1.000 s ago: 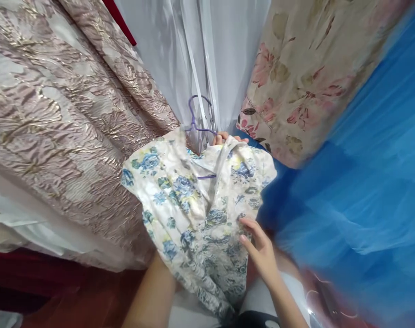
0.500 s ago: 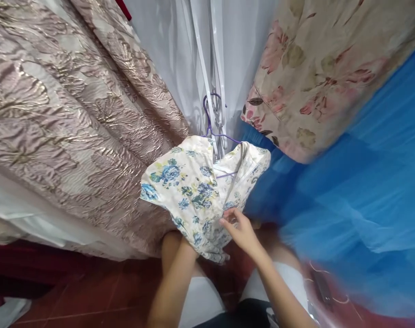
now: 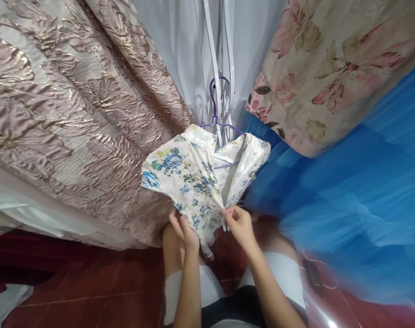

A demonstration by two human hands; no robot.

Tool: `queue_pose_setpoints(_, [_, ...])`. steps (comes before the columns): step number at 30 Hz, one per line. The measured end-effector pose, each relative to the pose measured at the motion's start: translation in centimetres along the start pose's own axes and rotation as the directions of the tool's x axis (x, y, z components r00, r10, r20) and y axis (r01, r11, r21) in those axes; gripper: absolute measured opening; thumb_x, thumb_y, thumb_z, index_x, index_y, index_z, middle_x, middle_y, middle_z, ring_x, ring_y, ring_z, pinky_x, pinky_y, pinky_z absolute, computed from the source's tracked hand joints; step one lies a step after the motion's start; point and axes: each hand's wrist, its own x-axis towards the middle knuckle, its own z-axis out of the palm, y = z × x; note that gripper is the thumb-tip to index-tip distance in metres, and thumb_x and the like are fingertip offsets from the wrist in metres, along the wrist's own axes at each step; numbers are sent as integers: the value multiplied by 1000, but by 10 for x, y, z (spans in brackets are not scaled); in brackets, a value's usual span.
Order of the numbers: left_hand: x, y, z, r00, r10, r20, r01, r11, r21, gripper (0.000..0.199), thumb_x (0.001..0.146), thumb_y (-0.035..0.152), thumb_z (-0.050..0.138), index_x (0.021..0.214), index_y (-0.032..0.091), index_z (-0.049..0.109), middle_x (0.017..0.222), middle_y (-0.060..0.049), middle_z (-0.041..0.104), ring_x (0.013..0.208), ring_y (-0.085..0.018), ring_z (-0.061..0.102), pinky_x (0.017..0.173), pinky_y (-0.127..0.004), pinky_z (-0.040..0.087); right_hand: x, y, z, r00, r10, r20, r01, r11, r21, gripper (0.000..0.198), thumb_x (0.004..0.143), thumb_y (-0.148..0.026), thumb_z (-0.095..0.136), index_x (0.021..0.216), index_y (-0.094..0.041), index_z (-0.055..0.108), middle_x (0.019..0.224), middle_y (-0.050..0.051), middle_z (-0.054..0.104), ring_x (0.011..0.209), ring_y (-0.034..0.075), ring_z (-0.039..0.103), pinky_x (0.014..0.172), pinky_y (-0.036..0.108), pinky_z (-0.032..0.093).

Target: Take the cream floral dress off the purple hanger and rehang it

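Note:
A white blouse [image 3: 183, 177] with blue flowers and green leaves hangs open at the neck on a thin purple hanger [image 3: 214, 119]. My right hand [image 3: 240, 223] pinches the blouse's front edge low at the V of the neckline. At the blouse's lower left side is my left hand [image 3: 186, 232], thumb and fingers bent but apart, close against the fabric edge. Whether it touches the cloth is hard to make out. The hanger's hook loops by white straps or hangers [image 3: 212, 54] above.
Pink and gold textured fabric [image 3: 91, 114] hangs at the left. Beige floral cloth [image 3: 330, 86] and blue tulle [image 3: 351, 196] hang at the right. White fabric [image 3: 169, 50] is behind the hanger. A dark object with a cable [image 3: 312, 275] lies on the red tiled floor [image 3: 91, 291].
My left hand has come out from behind the blouse to its left side. The right hand's fingers have closed on the front edge. The blouse's lower hem has shifted left.

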Motion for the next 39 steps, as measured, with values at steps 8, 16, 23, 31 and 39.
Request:
queue_pose_setpoints(8, [-39,39,19,947,143,287,-132,990,-57,20,91,24,61,110,20,63,106,-10,67,102,-26,66,91,-39,55,-30,-14,0,996,58,72,-71,980,187,35,77,-49,77,66,-18,66,51,2,64,46,14,54,49,26,44])
queue_pose_setpoints(16, [-45,62,30,921,72,382,-11,987,-158,15,91,21,60,77,20,60,73,-1,63,69,-18,60,68,-29,48,11,-83,-9,996,-70,-62,82,972,219,37,81,-43,74,55,-20,61,47,0,62,37,11,47,40,24,39])
queue_pose_setpoints(23, [-56,66,26,886,20,464,45,991,-129,21,93,29,65,74,20,61,73,-3,67,70,-19,64,68,-30,50,106,-165,3,964,-262,-39,263,930,256,33,86,-25,70,55,-17,61,49,-1,60,35,6,42,37,21,32])
queue_pose_setpoints(31, [29,88,17,851,324,414,-272,945,-182,18,98,34,62,105,19,70,113,-12,71,98,-24,69,75,-35,58,112,-170,-6,939,-341,-43,341,914,221,26,92,-32,65,70,-17,62,55,-4,60,39,4,43,40,18,33])
queue_pose_setpoints(39, [185,167,51,578,614,538,-682,725,-94,32,110,39,40,116,20,66,114,-9,69,113,-25,64,96,-39,51,104,-166,-8,927,-374,-13,371,913,169,26,92,-35,65,73,-19,59,53,-5,57,41,6,43,43,20,34])
